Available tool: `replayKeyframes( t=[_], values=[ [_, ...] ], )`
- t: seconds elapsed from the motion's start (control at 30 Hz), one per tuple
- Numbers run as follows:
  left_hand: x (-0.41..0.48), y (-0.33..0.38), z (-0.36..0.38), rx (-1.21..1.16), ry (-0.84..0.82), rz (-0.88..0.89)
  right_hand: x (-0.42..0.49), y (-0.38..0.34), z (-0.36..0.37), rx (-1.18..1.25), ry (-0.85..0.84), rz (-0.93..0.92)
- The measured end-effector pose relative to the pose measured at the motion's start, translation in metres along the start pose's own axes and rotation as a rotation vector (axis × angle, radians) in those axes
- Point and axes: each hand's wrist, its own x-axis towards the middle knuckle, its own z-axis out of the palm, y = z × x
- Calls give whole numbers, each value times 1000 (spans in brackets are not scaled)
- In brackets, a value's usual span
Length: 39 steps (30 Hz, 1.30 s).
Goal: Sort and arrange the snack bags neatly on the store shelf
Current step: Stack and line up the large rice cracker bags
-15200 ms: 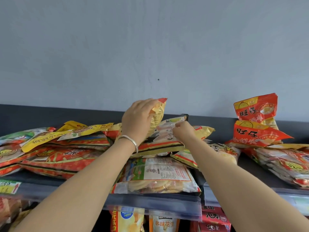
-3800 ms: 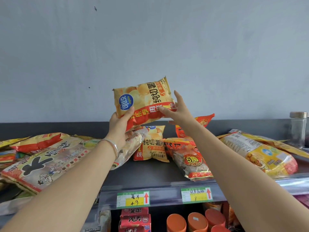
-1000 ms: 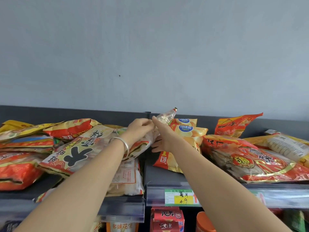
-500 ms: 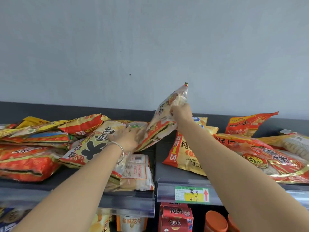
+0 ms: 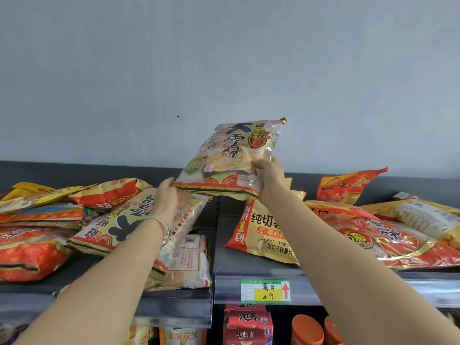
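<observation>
A pale rice-cracker bag (image 5: 231, 158) with large black characters is held upright above the grey top shelf (image 5: 239, 260). My right hand (image 5: 270, 179) grips its lower right corner. My left hand (image 5: 166, 197), with a silver bracelet on the wrist, touches its lower left corner from below. Under my left hand lies a matching rice-cracker bag (image 5: 117, 225) on a pile. A yellow and red chip bag (image 5: 261, 232) lies flat on the shelf under my right forearm.
Red and yellow snack bags (image 5: 32, 240) are heaped at the left, and more red bags (image 5: 373, 232) at the right. A price tag (image 5: 265, 291) sits on the shelf's front rail. Red boxes (image 5: 249, 324) and orange lids (image 5: 307, 329) fill the shelf below. A grey wall stands behind.
The rice-cracker bag has come up off the pile and turned to face me. My right hand now holds it lower down, and my left hand has risen to its bottom corner.
</observation>
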Motion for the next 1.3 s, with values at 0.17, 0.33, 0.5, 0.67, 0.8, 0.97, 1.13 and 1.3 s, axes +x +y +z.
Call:
replayKeyframes(
  t=[0.17, 0.33, 0.5, 0.67, 0.8, 0.97, 1.13, 1.3],
  values=[
    [-8, 7, -23, -594, 102, -265, 2, 22, 9, 173, -72, 83],
    [-8, 7, -47, -224, -2, -207, 8, 41, 17, 129, -34, 148],
    [-5, 5, -64, 267, -97, -49, 15, 57, 29, -90, 15, 186],
    [15, 6, -75, 366, 20, 40, 18, 57, 48, -363, -34, 246],
    [32, 7, -78, 487, 79, 126, 23, 55, 66, -324, 44, 273],
    [62, 9, -69, 482, -23, 185, 49, 57, 80, -232, 59, -175],
    [83, -2, -68, 635, -47, 220, 76, 54, 92, -500, 57, -455],
    [96, -10, -64, 674, -134, 263, 98, 92, 90, -697, -25, -423]
  ],
)
